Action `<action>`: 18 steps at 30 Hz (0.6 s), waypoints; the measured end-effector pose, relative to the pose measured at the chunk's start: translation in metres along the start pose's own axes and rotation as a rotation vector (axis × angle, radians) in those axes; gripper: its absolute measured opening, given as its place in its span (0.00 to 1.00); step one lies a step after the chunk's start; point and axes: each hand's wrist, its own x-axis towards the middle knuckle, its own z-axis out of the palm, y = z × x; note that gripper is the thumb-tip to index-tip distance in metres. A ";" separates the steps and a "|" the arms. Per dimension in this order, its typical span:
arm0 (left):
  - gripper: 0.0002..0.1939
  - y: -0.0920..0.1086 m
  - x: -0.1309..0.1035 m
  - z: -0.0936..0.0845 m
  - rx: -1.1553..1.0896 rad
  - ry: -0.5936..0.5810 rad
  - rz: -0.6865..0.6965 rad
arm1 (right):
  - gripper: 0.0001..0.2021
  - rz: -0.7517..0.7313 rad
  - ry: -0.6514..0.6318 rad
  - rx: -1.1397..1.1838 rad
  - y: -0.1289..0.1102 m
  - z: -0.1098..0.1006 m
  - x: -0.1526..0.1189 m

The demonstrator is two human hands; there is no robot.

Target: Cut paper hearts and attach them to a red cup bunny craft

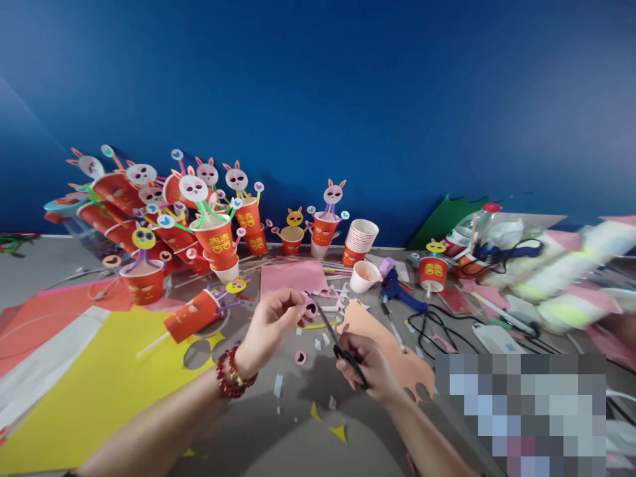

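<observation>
Partly covered by fingertips (301, 299), a round pink paper disc with a black heart (310, 309) is pinched by the left hand (273, 322) at twelve o'clock, black-handled metal scissors (330, 329) by the right hand (366, 364), while indistinct orange contents (366, 272) are held in a white paper cup (361, 287) at one o'clock on the grey desk (278, 437).

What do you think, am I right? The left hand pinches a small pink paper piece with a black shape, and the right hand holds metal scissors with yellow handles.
Not quite: the head view shows the metal scissors with black handles, not yellow. The left hand does pinch the small pink paper piece, and the right hand holds the scissors.
</observation>
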 end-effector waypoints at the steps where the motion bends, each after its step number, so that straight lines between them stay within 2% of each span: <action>1: 0.10 0.000 0.000 0.000 0.000 -0.002 0.003 | 0.31 0.002 -0.001 0.000 0.000 0.000 0.000; 13: 0.10 -0.001 0.000 0.000 -0.007 -0.004 0.018 | 0.31 0.016 0.017 -0.014 0.000 -0.001 -0.001; 18: 0.13 -0.003 -0.003 0.004 -0.010 -0.059 -0.008 | 0.31 0.020 0.035 -0.032 0.001 -0.001 0.000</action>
